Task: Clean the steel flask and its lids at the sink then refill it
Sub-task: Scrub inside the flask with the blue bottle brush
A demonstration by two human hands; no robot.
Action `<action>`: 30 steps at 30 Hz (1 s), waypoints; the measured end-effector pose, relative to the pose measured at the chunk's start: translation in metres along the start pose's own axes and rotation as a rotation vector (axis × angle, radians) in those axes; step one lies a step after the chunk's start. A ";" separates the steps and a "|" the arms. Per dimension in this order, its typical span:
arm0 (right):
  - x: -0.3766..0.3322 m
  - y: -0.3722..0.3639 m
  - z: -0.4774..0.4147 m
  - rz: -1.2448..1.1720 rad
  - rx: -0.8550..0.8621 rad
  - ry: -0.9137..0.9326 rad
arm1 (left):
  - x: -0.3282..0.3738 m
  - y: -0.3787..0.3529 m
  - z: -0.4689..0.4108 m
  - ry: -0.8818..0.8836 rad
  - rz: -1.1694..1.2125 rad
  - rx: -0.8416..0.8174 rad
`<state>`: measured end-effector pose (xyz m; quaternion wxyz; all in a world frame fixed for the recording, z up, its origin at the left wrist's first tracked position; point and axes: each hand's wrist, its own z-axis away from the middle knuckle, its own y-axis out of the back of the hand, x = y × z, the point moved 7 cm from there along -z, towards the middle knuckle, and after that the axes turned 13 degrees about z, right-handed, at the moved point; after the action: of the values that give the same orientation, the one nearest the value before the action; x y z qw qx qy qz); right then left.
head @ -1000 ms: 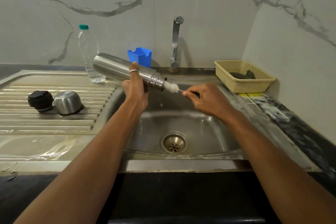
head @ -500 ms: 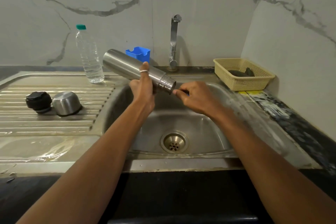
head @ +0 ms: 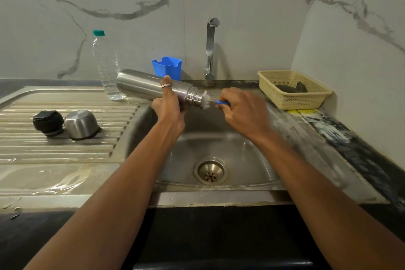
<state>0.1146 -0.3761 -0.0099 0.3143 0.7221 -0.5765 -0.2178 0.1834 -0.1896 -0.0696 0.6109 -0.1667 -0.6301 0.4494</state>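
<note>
Left hand (head: 168, 106) is gripping the flask (head: 142, 84) near its threaded neck, fingers curled round the barrel, a ring (head: 165, 86) showing on top; the flask, a smooth brushed-steel cylinder, is lying almost level above the basin's left edge, mouth pointing right. Right hand (head: 243, 111), slightly blurred, is pinching the blue handle of a brush (head: 206, 101); its white bristles are sitting at the flask's mouth, partly inside. Below both hands the steel sink (head: 245, 151) is lying open, a rounded bowl with a perforated drain (head: 210, 171) at its middle; the forearms are crossing its front rim. Behind the hands a chrome tap (head: 210, 50) is rising against the wall, with a blue plastic holder (head: 167, 68) just beside it, behind the flask. The flask's base is reaching near a clear ribbed bottle (head: 106, 65) with a green cap. To the left, well apart from the hands, a black lid (head: 47, 122) and a domed steel cap (head: 81, 123) are resting side by side, touching, on the ridged, wet drainboard (head: 54, 151). To the right a cream mesh basket (head: 293, 99) is standing in the corner, holding something dark; the counter (head: 350, 140) before it is looking worn and stained; grey-veined marble is lining both walls.
</note>
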 end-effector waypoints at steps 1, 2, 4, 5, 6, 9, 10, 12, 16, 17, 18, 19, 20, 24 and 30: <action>0.004 0.002 0.001 0.014 0.022 -0.004 | 0.002 0.001 -0.001 -0.003 0.003 -0.001; 0.009 0.003 0.001 0.013 0.029 -0.011 | 0.006 0.002 -0.002 -0.011 0.005 0.000; 0.021 0.001 0.001 -0.044 -0.022 -0.027 | 0.011 0.003 -0.004 -0.017 0.012 0.005; 0.026 -0.003 0.001 -0.096 -0.067 -0.046 | 0.012 0.004 -0.005 -0.020 0.004 0.007; 0.030 -0.007 0.001 -0.151 -0.122 -0.070 | 0.014 0.004 -0.006 -0.024 -0.010 0.004; 0.032 -0.025 0.002 -0.314 -0.353 -0.110 | 0.015 0.004 -0.007 -0.028 -0.019 -0.007; 0.030 -0.029 0.005 -0.372 -0.436 -0.116 | 0.015 0.004 -0.008 -0.024 -0.013 -0.011; 0.027 -0.031 0.008 -0.459 -0.549 -0.152 | 0.016 0.005 -0.009 -0.020 -0.003 -0.013; 0.029 -0.023 0.004 -0.419 -0.466 -0.194 | 0.013 0.004 -0.009 -0.024 -0.009 -0.022; 0.031 -0.021 0.003 -0.385 -0.410 -0.189 | 0.011 0.003 -0.008 -0.020 -0.011 -0.022; 0.032 -0.018 0.002 -0.352 -0.357 -0.182 | 0.010 0.003 -0.008 -0.014 -0.010 -0.022; 0.033 -0.016 0.001 -0.316 -0.311 -0.175 | 0.009 0.002 -0.008 -0.008 -0.005 -0.022; 0.032 -0.014 0.000 -0.279 -0.271 -0.168 | 0.009 0.003 -0.008 -0.007 -0.001 -0.018; 0.027 -0.007 -0.003 -0.180 -0.155 -0.134 | 0.011 0.002 -0.009 -0.019 -0.001 -0.024; 0.023 -0.014 0.000 -0.216 -0.236 -0.135 | 0.015 0.007 -0.011 -0.021 0.001 0.000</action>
<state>0.1298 -0.3964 -0.0183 0.3324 0.7218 -0.4855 -0.3645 0.1885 -0.1706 -0.0671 0.6040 -0.1624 -0.6364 0.4515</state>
